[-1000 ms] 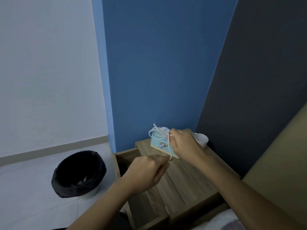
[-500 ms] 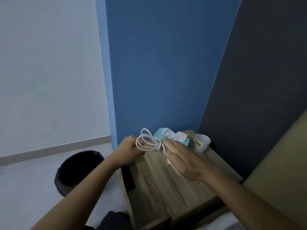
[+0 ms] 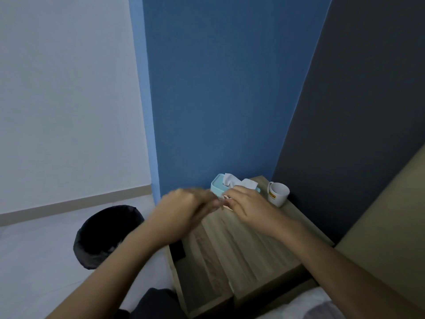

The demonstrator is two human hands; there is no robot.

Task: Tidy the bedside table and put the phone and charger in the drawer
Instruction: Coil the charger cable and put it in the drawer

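The charger cable (image 3: 225, 199) shows only as a white sliver between my hands, above the bedside table (image 3: 248, 245). My right hand (image 3: 249, 207) pinches it; my blurred left hand (image 3: 184, 210) curls beside it, grip unclear. A dark phone (image 3: 177, 249) lies in the open drawer (image 3: 202, 288) at left.

Both hands meet above the back of the wooden tabletop (image 3: 248, 249). The left hand (image 3: 181, 215) is motion-blurred, its fingers (image 3: 212, 203) reaching toward the right hand (image 3: 250, 208), whose fingers (image 3: 230, 195) pinch a small pale bit of cable (image 3: 226, 199); most of it is hidden. Just behind the hands a light-blue tissue box (image 3: 217, 184) stands against the blue wall, white tissue sticking up. A white mug (image 3: 278, 194) with a yellow label stands right of it. Left of the tabletop the drawer (image 3: 178, 268) is open, something dark inside. A black bin (image 3: 107, 236) sits on the floor.
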